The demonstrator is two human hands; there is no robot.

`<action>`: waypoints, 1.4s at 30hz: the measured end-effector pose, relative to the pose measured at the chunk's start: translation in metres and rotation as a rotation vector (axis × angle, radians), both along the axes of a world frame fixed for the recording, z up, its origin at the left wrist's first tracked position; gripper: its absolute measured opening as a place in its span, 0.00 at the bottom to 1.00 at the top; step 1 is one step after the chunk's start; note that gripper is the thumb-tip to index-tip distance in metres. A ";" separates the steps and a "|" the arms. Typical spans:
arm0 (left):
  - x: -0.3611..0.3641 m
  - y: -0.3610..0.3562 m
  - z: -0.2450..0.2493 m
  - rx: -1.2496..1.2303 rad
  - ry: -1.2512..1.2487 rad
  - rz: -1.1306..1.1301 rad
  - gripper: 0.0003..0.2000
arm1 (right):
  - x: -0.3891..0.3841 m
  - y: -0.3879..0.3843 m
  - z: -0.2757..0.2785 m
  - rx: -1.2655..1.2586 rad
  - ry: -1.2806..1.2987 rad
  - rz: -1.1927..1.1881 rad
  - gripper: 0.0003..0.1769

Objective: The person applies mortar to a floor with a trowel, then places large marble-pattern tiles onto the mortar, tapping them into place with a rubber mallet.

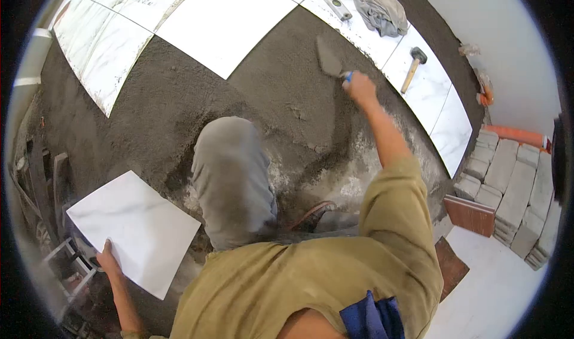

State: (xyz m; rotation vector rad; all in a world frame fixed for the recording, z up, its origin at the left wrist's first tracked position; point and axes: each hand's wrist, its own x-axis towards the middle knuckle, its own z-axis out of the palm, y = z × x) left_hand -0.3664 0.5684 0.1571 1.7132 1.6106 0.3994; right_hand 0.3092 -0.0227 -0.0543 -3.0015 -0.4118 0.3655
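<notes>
My right hand (pixel 361 90) is closed round the blue handle of a trowel (pixel 329 58). The trowel's blade lies over the grey mortar bed (pixel 281 94), beside the row of laid tiles on the right. At the lower left, my left hand (pixel 108 259) grips the edge of a white marble-look tile (pixel 134 231), thumb on its top face. That tile is held at a slant next to my knee. White laid tiles (pixel 221 22) border the mortar at the top.
On the right-hand tiles lie a rubber mallet (pixel 414 69), a crumpled grey cloth (pixel 381 11) and a spirit level (pixel 330 0). Paving blocks (pixel 511 177) are stacked at the right beside an orange pipe (pixel 517 136). A metal frame (pixel 70 273) and boards stand at the left.
</notes>
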 end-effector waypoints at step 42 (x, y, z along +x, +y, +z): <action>-0.007 0.000 0.005 -0.086 0.056 0.082 0.22 | -0.077 0.091 0.050 0.007 0.221 0.553 0.15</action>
